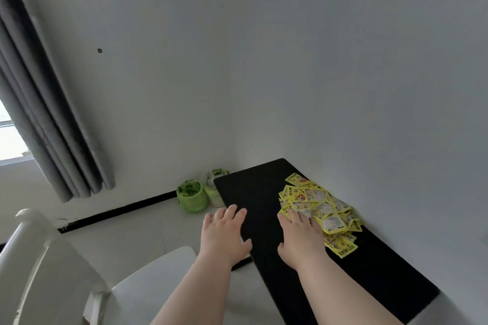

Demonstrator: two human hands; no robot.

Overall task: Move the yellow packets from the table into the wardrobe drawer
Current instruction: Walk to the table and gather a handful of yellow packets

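— Where are the yellow packets point(318, 210) right now?

— Heaped loosely on the black counter point(253, 192), against its wall-side edge, toward the far end. Your right hand point(299, 235) lies flat on the near side of the heap, fingers spread and touching the top packets, its grip not closed on anything. Your left hand point(224, 229) is open too, palm down at the counter's outer edge, holding nothing. The wardrobe drawer is not in view.

— How will they handle?

— They look like small, flat, glossy sachets: light, thin, flexible, probably slick against each other. I judge that a pinch on one corner takes only a packet or two, and a squeezed stack may fan out and shed pieces.

— So where should you take hold?

— Better to cup the heap from both sides, sliding your fingers under the bottom layer on the smooth matte counter and pressing inward. Watch the packets near the wall; they could slip off the heap's far side.
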